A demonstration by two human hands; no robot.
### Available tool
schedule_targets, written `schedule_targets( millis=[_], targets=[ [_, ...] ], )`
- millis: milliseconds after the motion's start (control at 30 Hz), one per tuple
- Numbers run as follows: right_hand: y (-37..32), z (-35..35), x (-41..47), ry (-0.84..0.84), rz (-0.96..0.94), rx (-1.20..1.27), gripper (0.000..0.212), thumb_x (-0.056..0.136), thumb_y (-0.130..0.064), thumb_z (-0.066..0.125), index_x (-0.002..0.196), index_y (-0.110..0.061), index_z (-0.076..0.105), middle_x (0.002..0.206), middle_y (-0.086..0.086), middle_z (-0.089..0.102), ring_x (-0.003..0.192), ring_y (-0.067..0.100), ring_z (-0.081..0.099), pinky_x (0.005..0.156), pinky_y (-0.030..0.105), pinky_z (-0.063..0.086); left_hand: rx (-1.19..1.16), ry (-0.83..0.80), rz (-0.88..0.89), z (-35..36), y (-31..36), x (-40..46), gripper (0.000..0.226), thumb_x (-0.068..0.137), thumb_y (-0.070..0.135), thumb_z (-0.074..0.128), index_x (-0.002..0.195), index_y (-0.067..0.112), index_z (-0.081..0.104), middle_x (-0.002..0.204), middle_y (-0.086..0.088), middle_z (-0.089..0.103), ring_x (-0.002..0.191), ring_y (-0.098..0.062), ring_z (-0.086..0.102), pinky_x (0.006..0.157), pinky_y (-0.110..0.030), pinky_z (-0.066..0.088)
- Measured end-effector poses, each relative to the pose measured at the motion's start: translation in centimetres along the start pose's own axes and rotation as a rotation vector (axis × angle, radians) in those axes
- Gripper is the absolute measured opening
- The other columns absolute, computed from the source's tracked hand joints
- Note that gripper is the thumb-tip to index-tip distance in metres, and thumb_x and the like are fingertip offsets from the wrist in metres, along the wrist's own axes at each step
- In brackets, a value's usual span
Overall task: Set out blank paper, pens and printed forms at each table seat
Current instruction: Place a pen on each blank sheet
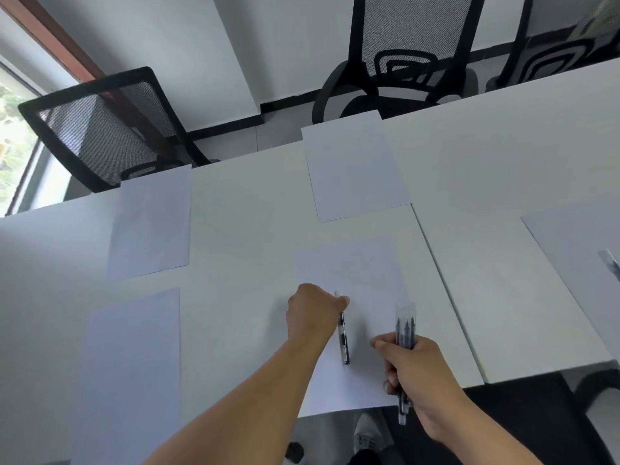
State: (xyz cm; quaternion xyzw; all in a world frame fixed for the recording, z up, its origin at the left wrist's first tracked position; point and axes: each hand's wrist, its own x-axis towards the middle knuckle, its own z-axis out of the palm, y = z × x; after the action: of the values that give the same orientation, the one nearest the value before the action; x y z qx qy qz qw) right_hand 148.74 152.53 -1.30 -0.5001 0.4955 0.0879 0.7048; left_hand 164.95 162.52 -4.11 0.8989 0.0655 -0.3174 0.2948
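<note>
My left grip (313,313) was curled over the upper end of a single pen (343,330), fingers and thumb pinching it near the cap. The pen lay lengthwise on the nearest sheet (352,297), slightly left of the sheet's centre, so I judged it was being set down parallel to the long edge where a seated person could reach it.

My right grip (414,370) was clenched round a bundle of pens (405,330), tips pointing away from me and tails projecting below the fist. It hovered over the right part of the same sheet. I judged the bundle was held as stock, so that one pen at a time could be passed to the left grip.

Outward from the grips, the white worktop (251,213) carried further blank sheets, one per seat: a near-left sheet (134,364), a far-left sheet (151,223) in front of a tilted mesh chair (107,129), and a far-centre sheet (355,169) in front of an upright mesh chair (412,55). None of these three bore a pen. A right-hand sheet (577,250) at the frame edge carried a blurred object (610,263) that I took for a pen.

No printed forms were visible. I judged the paper step largely done, the pen step under way, and the forms outstanding
</note>
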Motion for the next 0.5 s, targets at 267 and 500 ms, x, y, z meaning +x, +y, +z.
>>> schedule_targets(
  millis=[267, 500],
  targets=[
    [-1.1, -0.1, -0.9, -0.052, 0.025, -0.058, 0.037, 0.097, -0.001, 0.05, 0.122, -0.018, 0.07, 0.062, 0.006, 0.053, 0.058, 0.023, 0.054, 0.051, 0.032, 0.044, -0.033, 0.002, -0.006, -0.2, -0.5, -0.6, 0.04, 0.088, 0.036, 0.086, 0.067, 0.017, 0.057, 0.069, -0.004, 0.067, 0.063, -0.027, 0.058, 0.069, -0.035, 0.056],
    [-1.5, 0.4, -1.2, -0.077, 0.034, -0.039, 0.052, 0.096, 0.003, 0.052, 0.143, -0.017, 0.058, 0.068, 0.012, 0.053, 0.062, 0.023, 0.052, 0.067, 0.038, 0.049, -0.064, 0.011, -0.013, -0.6, -1.0, -0.7, 0.036, 0.089, 0.036, 0.087, 0.07, 0.015, 0.064, 0.09, -0.016, 0.082, 0.066, -0.027, 0.063, 0.076, -0.041, 0.064]
  ],
)
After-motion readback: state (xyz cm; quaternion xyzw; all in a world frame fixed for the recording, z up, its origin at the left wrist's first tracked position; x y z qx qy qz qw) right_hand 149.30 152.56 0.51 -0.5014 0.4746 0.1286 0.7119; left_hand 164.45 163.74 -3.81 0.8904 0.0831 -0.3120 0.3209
